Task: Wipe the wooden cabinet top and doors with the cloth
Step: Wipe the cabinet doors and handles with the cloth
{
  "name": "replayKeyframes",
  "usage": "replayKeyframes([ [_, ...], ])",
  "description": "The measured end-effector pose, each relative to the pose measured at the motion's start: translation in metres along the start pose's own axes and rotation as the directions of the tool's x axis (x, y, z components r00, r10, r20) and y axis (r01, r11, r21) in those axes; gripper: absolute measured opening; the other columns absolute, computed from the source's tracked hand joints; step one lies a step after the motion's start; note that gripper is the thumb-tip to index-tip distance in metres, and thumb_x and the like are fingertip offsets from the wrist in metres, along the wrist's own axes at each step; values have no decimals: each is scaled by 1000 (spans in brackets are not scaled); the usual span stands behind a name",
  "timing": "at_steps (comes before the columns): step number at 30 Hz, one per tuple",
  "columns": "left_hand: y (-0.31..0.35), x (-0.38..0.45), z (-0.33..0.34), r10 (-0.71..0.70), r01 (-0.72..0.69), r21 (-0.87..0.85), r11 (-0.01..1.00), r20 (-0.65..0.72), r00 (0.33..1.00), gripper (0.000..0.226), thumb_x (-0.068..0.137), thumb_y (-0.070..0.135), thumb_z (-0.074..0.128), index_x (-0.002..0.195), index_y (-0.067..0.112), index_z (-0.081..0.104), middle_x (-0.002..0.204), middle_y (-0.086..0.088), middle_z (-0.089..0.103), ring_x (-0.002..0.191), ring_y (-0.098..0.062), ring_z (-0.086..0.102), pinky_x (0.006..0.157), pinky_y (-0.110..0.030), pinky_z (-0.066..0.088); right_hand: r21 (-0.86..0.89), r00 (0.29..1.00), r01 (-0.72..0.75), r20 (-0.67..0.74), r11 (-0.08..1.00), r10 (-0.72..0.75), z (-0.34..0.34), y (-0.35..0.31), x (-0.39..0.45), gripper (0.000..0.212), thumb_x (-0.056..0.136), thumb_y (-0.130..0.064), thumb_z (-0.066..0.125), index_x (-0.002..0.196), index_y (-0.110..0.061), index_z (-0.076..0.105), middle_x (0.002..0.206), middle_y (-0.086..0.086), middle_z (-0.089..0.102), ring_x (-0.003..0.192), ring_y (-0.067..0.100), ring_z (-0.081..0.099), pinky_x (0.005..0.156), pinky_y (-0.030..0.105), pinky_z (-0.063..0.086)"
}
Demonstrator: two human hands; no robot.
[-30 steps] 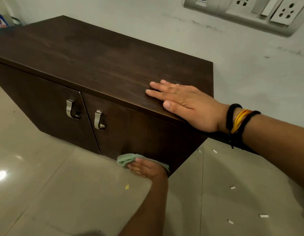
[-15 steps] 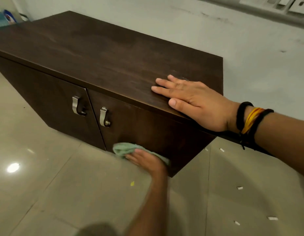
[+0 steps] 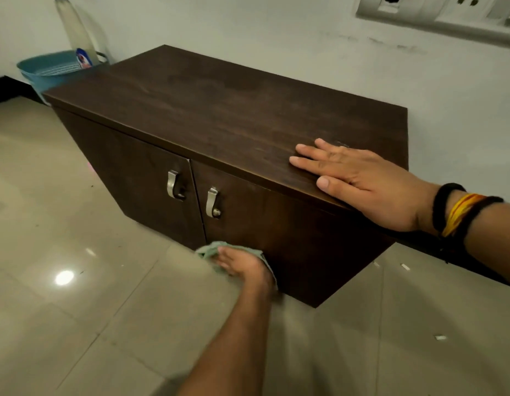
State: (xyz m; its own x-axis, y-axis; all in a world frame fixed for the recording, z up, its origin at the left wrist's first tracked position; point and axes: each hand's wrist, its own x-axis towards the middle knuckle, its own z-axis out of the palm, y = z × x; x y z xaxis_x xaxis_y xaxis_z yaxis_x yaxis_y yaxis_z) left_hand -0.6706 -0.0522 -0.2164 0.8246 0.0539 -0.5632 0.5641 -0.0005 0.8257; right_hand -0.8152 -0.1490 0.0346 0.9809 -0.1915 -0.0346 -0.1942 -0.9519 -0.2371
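- Dark wooden cabinet (image 3: 219, 110) stands against a pale wall, its two doors shut, each with a metal handle (image 3: 174, 184).
- Left hand (image 3: 242, 264) presses a pale green cloth (image 3: 209, 250) against the bottom edge of the right-hand door (image 3: 276, 224), fingers curled over the cloth.
- Right hand (image 3: 362, 181) lies flat and open on the cabinet top, holding nothing.
- Blue basket (image 3: 48, 70) sits past the cabinet's far end.

Cabinet (image 3: 219, 110) dark brown woodgrain; cloth (image 3: 209, 250) pale green; handles (image 3: 174, 184) silver; wristbands (image 3: 459, 212) black, yellow-orange; tub (image 3: 48, 72) upper left, probably light blue.
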Motion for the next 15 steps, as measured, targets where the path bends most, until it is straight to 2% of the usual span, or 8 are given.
replayKeyframes([
  [2, 28, 27, -8, -44, 15, -192, 981, -148, 988, 57, 109, 38, 22, 158, 10, 18, 168, -6, 13, 155, -21, 10, 120, -27, 3, 8, 1000, 5, -4, 1000, -5, 0, 1, 0, 50, 100, -54, 19, 151, -53, 23, 161, -31, 12, 147, -11, -2, 109, 4, -8],
  [4, 45, 25, -7, 72, -99, -205, 974, -132, 989, 54, 110, 34, 18, 159, 10, 13, 169, -5, 8, 155, -19, 6, 116, -22, 3, 16, 1000, 2, 4, 1000, -2, -1, 1, 0, 51, 100, -55, 19, 150, -53, 23, 160, -32, 12, 147, -12, -3, 110, 7, -7],
  [6, 34, 0, -1, 196, -208, -121, 971, -105, 975, 53, 110, 30, 15, 159, 9, 12, 169, -5, 6, 155, -20, 4, 112, -12, 2, 22, 1000, 5, 2, 1000, -5, -1, 1, -1, 51, 99, -55, 20, 150, -53, 24, 160, -32, 12, 146, -13, -3, 111, 8, -6],
  [8, 10, -27, 6, 256, -258, -26, 966, -69, 964, 57, 109, 40, 15, 159, 14, 12, 169, -4, 5, 156, -20, 4, 114, -17, -2, 33, 1000, 6, -10, 999, -6, -2, 0, -2, 50, 99, -55, 20, 149, -53, 25, 160, -32, 13, 146, -13, -2, 113, 10, -5],
  [9, -1, -43, 7, 232, -231, 28, 973, -89, 969, 63, 106, 48, 14, 159, 16, 11, 169, -4, 4, 156, -20, 3, 117, -23, -2, 35, 1000, 7, -8, 999, -7, -2, 0, -2, 50, 99, -55, 20, 149, -54, 25, 160, -32, 13, 146, -13, -2, 114, 12, -4],
  [11, -7, -78, -4, 205, -208, 23, 978, 74, 976, 73, 100, 60, 10, 159, 18, 9, 169, -5, 3, 155, -21, 2, 124, -35, -1, 34, 1000, 3, 0, 999, -3, -1, 0, -2, 49, 99, -56, 19, 148, -56, 24, 159, -34, 12, 146, -13, -2, 116, 15, -3],
  [12, -9, -82, -6, 190, -188, -36, 982, 108, 976, 69, 102, 56, 12, 159, 17, 8, 169, -5, 3, 155, -22, 2, 125, -38, 0, 27, 1000, 1, 3, 1000, -1, -1, 0, -2, 49, 99, -57, 18, 148, -58, 22, 159, -35, 11, 146, -14, -3, 116, 16, -3],
  [15, -1, -49, -5, 41, -34, -140, 990, 49, 998, 57, 109, 38, 19, 158, 10, 13, 168, -9, 8, 155, -25, 8, 123, -35, 3, -15, 1000, 5, 15, 1000, -5, -2, -1, 0, 51, 97, -64, 15, 148, -59, 17, 160, -34, 7, 146, -13, -7, 117, 17, -4],
])
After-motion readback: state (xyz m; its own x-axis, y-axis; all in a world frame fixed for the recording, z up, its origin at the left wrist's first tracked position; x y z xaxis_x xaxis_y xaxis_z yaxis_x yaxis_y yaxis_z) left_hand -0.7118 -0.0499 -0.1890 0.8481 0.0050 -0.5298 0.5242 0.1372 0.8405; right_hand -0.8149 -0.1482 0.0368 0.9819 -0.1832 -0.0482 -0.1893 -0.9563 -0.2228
